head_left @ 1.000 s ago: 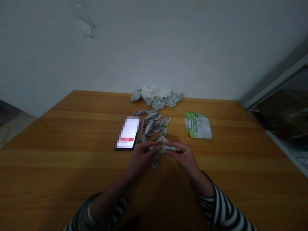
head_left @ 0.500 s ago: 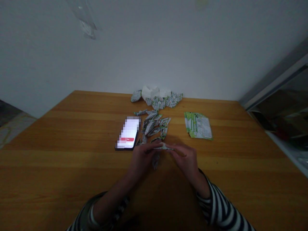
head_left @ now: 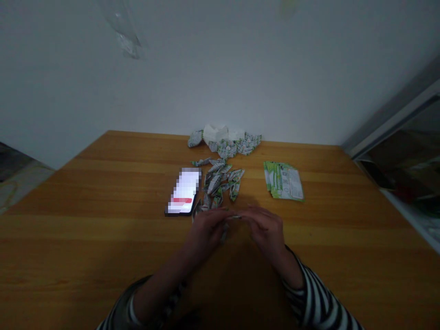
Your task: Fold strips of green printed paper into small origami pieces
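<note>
My left hand (head_left: 208,229) and my right hand (head_left: 266,227) meet above the front of the table, fingers closed. Between their fingertips they pinch a small piece of printed paper or wrapper (head_left: 235,217), seen almost edge-on; most of it is hidden by the fingers. Just beyond lies a loose pile of folded pieces (head_left: 216,178), printed grey, white and green like packet wrappers. Part of one more such piece (head_left: 224,233) shows below my left hand's fingers. To the right, a small stack of flat green-and-white packets (head_left: 283,181) rests on the table.
A phone (head_left: 184,190) with a lit, blurred screen lies left of the pile. Against the wall sit crumpled printed pieces (head_left: 228,147) and white tissue-like paper (head_left: 216,133). The wooden table (head_left: 103,192) meets the wall at the back. A clear plastic bag (head_left: 125,36) hangs upper left.
Both hands have lowered slightly, uncovering more of the folded pile. The piece between the fingertips now shows as a thinner strip, mostly covered by the fingers.
</note>
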Demonstrator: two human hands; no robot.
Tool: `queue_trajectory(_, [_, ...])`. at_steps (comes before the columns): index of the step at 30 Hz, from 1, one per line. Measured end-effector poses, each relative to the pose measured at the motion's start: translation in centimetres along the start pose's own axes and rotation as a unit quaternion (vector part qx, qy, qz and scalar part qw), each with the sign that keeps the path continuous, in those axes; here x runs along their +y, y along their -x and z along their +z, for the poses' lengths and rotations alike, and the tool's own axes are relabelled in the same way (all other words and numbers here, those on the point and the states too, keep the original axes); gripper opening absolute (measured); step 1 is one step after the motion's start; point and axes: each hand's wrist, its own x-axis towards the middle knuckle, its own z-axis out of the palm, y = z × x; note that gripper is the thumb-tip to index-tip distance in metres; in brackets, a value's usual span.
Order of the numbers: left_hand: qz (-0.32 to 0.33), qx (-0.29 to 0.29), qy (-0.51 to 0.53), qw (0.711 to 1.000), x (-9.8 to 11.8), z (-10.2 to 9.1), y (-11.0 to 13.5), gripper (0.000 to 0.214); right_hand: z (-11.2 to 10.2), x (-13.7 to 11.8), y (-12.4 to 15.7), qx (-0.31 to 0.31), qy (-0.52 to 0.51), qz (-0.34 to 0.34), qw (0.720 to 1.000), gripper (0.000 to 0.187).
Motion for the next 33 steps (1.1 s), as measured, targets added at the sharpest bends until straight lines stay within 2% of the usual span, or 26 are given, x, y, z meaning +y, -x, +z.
queue_trajectory(4, [-0.059, -0.029, 0.104, 0.992, 0.4, -0.2, -0.3, 0.041, -0.6, 0.4, -0.4, 0.009, -0.03, 0.086, 0.996, 0.026])
queue_trajectory(8, [-0.148, 0.012, 0.216, 0.965, 0.5, -0.1, -0.7, 0.041, -0.9, 0.8, -1.1, 0.013, -0.141, 0.177, 0.974, 0.02])
queue_trajectory(12, [-0.217, 0.078, 0.3, 0.925, 0.2, 0.3, -1.1, 0.036, 0.1, 0.7, -1.1, 0.022, -0.272, 0.221, 0.936, 0.033])
queue_trajectory(14, [-0.22, 0.117, 0.301, 0.92, 0.1, 0.5, -1.2, 0.037, 1.0, 0.6, -0.9, 0.027, -0.298, 0.225, 0.927, 0.04])
queue_trajectory(16, [-0.206, 0.129, 0.275, 0.93, 0.2, 0.7, -1.2, 0.037, 1.8, 0.6, -0.6, 0.03, -0.298, 0.231, 0.926, 0.043])
queue_trajectory(18, [-0.189, 0.11, 0.24, 0.946, 0.3, 0.9, -1.0, 0.035, 2.3, 0.7, -0.4, 0.045, -0.286, 0.24, 0.927, 0.039])
queue_trajectory(20, [-0.178, 0.063, 0.214, 0.958, 0.4, 1.1, -0.8, 0.033, 2.4, 1.1, -0.3, 0.062, -0.28, 0.25, 0.925, 0.031])
queue_trajectory(23, [-0.16, 0.012, 0.196, 0.967, 0.5, 1.2, -0.7, 0.034, 2.0, 1.7, -0.4, 0.056, -0.296, 0.264, 0.916, 0.027])
queue_trajectory(29, [-0.157, 0.012, 0.211, 0.965, 0.8, 1.0, -1.0, 0.032, 1.6, 2.3, -0.5, 0.029, -0.325, 0.271, 0.905, 0.026])
queue_trajectory(33, [-0.157, 0.009, 0.224, 0.962, 1.0, 0.8, -1.1, 0.031, 1.8, 2.4, -0.4, 0.037, -0.319, 0.272, 0.907, 0.024])
